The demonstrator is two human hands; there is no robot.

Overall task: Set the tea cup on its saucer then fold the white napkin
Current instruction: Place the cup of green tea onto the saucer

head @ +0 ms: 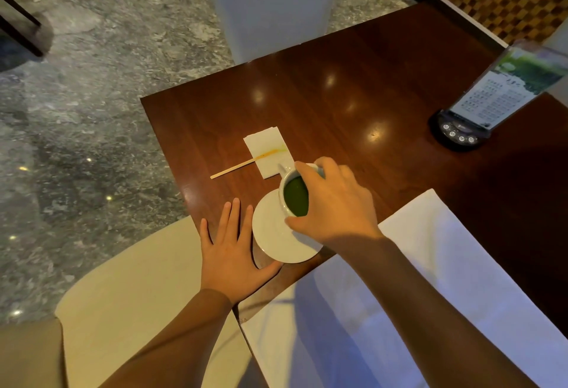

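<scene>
A white tea cup (pixel 289 197) with green liquid is gripped from above by my right hand (pixel 333 203), thumb and fingers around its rim. The cup hangs over the far right part of the white saucer (pixel 273 234); whether it touches the saucer I cannot tell. My left hand (pixel 230 252) lies flat with fingers spread on the dark wooden table (pixel 353 80), its thumb against the saucer's near left edge. A large white napkin (pixel 430 264) lies spread at the table's near right, under my right forearm.
A small paper napkin (pixel 267 148) with a wooden stirrer (pixel 233 168) lies just beyond the cup. A menu stand on a black button base (pixel 461 132) stands at the far right. A beige chair (pixel 129 295) sits left of the table corner. A white pillar (pixel 270 3) rises behind.
</scene>
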